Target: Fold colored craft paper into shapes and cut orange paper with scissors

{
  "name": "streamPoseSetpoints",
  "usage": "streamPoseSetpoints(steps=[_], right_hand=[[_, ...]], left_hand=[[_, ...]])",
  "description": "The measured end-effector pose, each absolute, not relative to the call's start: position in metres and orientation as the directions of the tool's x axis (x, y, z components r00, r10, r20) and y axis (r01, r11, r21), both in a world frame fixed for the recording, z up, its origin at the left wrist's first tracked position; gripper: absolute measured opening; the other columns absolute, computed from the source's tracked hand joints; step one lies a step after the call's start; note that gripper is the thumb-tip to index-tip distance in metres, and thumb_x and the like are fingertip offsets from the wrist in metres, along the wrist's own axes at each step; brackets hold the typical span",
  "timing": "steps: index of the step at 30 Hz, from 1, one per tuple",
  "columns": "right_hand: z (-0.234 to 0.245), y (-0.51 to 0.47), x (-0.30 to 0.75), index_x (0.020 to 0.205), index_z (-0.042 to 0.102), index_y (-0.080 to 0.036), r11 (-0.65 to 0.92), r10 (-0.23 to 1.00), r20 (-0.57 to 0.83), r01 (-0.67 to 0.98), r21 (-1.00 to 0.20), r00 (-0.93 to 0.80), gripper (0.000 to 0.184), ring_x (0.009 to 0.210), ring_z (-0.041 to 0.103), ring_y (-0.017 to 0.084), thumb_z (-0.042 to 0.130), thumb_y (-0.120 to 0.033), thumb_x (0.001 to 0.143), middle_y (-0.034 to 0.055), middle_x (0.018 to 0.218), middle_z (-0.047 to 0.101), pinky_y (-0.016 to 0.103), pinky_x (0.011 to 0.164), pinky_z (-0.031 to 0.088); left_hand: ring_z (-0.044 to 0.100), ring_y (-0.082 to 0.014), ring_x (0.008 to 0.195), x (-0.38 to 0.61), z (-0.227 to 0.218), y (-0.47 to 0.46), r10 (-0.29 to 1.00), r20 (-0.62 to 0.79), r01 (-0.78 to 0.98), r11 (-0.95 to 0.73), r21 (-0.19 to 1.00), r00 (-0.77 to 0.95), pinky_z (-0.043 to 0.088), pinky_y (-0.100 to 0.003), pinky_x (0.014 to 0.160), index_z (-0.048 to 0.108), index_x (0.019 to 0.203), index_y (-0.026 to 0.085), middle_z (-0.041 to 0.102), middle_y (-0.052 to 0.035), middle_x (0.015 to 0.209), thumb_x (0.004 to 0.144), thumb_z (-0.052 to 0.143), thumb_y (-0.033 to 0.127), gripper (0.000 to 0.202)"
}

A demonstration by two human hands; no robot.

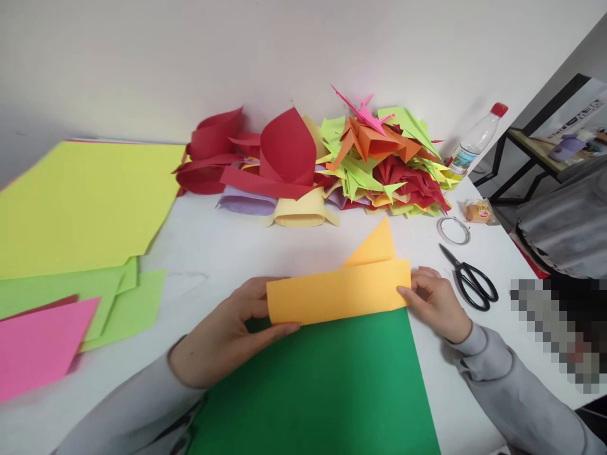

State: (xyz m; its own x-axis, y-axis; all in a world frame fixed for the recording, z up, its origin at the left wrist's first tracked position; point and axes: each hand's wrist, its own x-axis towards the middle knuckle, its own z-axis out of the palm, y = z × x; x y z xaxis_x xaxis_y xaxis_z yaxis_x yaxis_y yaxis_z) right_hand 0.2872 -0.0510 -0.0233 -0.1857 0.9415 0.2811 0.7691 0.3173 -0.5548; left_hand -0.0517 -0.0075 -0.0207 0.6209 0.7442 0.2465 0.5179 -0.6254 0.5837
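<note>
Between my hands is a folded strip of orange-yellow paper (336,294), with a pointed corner sticking up behind its right half. My left hand (227,328) grips the strip's left end, thumb along the lower front and the other fingers behind. At the right end, my right hand (439,303) pinches the edge between thumb and fingers. A large green sheet (327,385) lies under the strip, toward me. Black-handled scissors (469,278) rest on the table just beyond my right hand, blades slightly apart.
At the left lie yellow (90,202), light green (147,303) and pink sheets (42,347). Along the wall are curled red paper shapes (288,145) and a pile of folded paper pieces (374,158). A tape roll (454,231), a wrapped snack (478,212) and a bottle (478,139) stand at the right.
</note>
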Motion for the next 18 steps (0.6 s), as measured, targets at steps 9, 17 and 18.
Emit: streamPoseSetpoints(steps=[9, 17, 18], right_hand=[[-0.035, -0.054, 0.281, 0.073, 0.054, -0.022, 0.222, 0.947, 0.315, 0.839, -0.497, -0.064, 0.021, 0.065, 0.055, 0.019, 0.061, -0.036, 0.087, -0.001, 0.062, 0.059, 0.035, 0.073, 0.041], [-0.038, -0.055, 0.282, 0.095, 0.057, -0.02, 0.302, 0.917, 0.362, 0.884, -0.356, -0.167, 0.013, 0.074, 0.056, 0.022, 0.057, -0.032, 0.09, 0.0005, 0.066, 0.058, 0.038, 0.079, 0.039], [-0.038, -0.055, 0.282, 0.095, 0.058, -0.02, 0.306, 0.917, 0.36, 0.885, -0.352, -0.174, 0.013, 0.074, 0.056, 0.022, 0.057, -0.031, 0.09, 0.0007, 0.066, 0.058, 0.038, 0.078, 0.039]], left_hand=[[0.059, -0.0315, 0.107, -0.051, -0.054, -0.019, 0.84, 0.319, 0.798, -0.528, 0.291, 0.44, 0.052, -0.047, 0.079, 0.06, 0.051, 0.022, 0.064, -0.0035, 0.126, 0.085, 0.051, 0.05, 0.045], [0.059, -0.0394, 0.108, -0.046, -0.049, -0.023, 0.88, 0.32, 0.846, -0.445, 0.294, 0.352, 0.048, -0.062, 0.08, 0.058, 0.071, 0.024, 0.063, -0.0103, 0.126, 0.079, 0.059, 0.042, 0.02], [0.058, -0.0401, 0.111, -0.044, -0.046, -0.025, 0.887, 0.348, 0.855, -0.414, 0.313, 0.302, 0.047, -0.063, 0.083, 0.06, 0.082, 0.024, 0.061, -0.0125, 0.127, 0.079, 0.06, 0.039, 0.015]])
